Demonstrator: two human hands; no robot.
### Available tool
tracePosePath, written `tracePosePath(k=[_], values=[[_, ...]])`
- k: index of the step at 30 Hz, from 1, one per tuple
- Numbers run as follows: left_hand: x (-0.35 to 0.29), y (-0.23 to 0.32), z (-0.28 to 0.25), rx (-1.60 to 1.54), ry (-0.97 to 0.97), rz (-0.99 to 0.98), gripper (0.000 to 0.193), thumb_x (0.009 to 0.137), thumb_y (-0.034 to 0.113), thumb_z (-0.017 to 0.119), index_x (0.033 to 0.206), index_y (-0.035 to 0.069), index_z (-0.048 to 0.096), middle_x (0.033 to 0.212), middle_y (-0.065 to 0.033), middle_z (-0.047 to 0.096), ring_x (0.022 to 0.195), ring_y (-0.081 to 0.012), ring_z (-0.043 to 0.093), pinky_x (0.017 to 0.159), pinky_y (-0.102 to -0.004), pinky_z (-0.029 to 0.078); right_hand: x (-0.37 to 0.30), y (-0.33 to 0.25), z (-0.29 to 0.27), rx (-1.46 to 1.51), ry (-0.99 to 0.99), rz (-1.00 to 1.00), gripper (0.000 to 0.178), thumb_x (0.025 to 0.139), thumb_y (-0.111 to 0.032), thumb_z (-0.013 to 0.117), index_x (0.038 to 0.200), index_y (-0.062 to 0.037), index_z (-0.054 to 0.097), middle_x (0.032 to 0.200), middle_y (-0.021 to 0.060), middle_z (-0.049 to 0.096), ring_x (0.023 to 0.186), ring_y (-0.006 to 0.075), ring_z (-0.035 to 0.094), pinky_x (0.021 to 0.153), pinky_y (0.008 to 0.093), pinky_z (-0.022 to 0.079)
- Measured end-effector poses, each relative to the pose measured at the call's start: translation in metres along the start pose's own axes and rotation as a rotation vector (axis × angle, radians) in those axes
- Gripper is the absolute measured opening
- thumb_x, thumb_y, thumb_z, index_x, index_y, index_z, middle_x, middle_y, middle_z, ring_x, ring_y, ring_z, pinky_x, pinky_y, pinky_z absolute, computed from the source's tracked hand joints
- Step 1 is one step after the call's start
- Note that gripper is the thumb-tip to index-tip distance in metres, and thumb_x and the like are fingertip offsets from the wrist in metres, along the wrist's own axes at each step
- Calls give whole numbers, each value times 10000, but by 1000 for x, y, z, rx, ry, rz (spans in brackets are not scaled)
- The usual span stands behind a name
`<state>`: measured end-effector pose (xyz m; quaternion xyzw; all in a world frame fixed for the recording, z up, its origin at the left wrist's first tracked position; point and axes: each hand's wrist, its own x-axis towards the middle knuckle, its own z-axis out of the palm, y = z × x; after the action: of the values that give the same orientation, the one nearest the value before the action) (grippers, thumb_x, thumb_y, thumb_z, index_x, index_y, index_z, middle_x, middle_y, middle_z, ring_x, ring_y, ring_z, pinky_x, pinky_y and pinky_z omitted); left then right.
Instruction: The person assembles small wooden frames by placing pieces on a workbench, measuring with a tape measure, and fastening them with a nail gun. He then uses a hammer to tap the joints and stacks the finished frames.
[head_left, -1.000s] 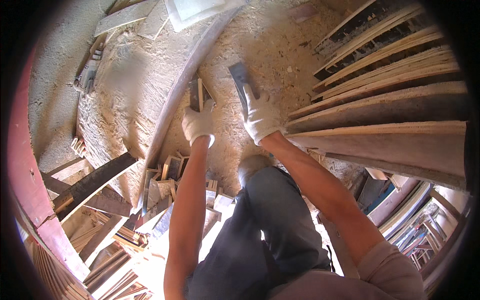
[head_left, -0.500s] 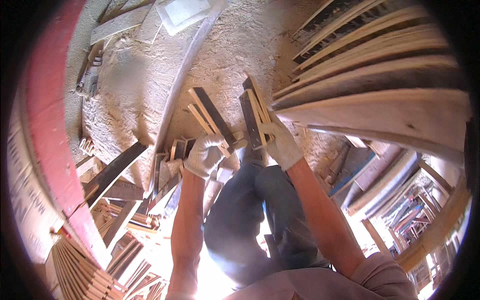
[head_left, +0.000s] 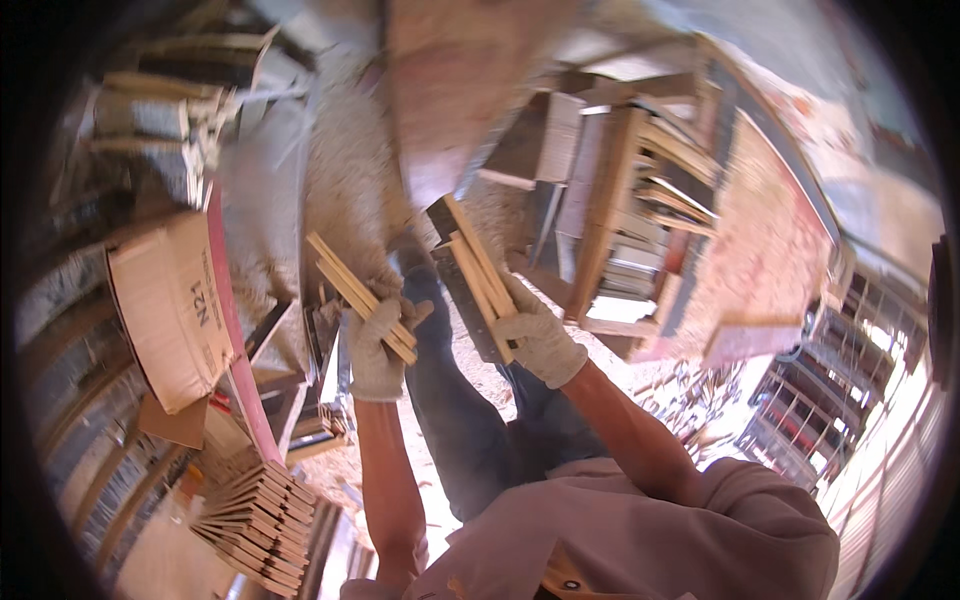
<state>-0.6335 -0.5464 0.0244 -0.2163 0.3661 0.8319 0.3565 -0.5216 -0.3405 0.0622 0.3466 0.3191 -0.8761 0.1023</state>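
Observation:
My left hand, in a pale work glove, is closed around a small bundle of narrow wooden strips. Their light edges face up, and the far ends point away to the left. My right hand, gloved too, grips another bundle of wooden strips. One of these has a broad dark face, and the others show pale wood. Both bundles are held apart from each other, above my legs. The gloves hide the gripped parts of the strips, so I cannot tell exactly how many each hand holds.
A cardboard box stands at the left beside a red-edged board. Neatly stacked strips lie at the lower left. To the right is a wooden frame holding stacked pieces, next to a large panel. Sawdust covers the ground.
My view has swung round, bringing the cardboard box and wooden frame nearer the middle. Both hands still hold their strips. The left bundle has turned to show its pale edges, and the hands are farther apart.

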Motion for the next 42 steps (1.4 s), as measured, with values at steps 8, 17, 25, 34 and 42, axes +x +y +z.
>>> tracePosePath(k=[8,17,25,34,42], values=[[-92,-98,204,243,-88,-72,372,885,70,745,1231,1,626,993,-59,699,842,-168,691,777,-304,591,-161,-94,-38,-454,197,-386,877,842,-157,852,1577,-53,385,1218,108,674,1038,147,648,857,298,556],[-166,-264,326,326,-169,-41,493,891,31,743,1338,-37,546,1210,-128,674,1060,-232,695,910,-343,583,-313,-138,-194,-346,143,-485,581,976,-187,706,1499,-41,500,1254,83,675,1059,107,629,891,256,528],[-196,-323,350,121,-108,-100,486,913,19,725,1356,15,525,1204,-140,658,1030,-295,705,851,-415,625,-379,-167,-260,-261,68,-160,644,920,-229,769,1470,-27,502,1290,137,647,1076,192,673,879,317,571],[-170,-345,298,3,71,-32,516,921,-28,707,1392,35,504,1267,-106,632,1121,-247,664,949,-405,579,-319,-179,-243,-1321,7,-137,758,707,-509,869,1170,17,580,1079,262,685,1011,424,678,838,448,552],[-106,-329,271,-94,217,-61,417,886,-24,734,1262,47,567,1073,-87,668,914,-238,693,768,-399,607,-192,-190,-249,-1944,29,-229,544,798,-287,739,1208,10,540,1019,272,670,955,437,670,818,494,540]])
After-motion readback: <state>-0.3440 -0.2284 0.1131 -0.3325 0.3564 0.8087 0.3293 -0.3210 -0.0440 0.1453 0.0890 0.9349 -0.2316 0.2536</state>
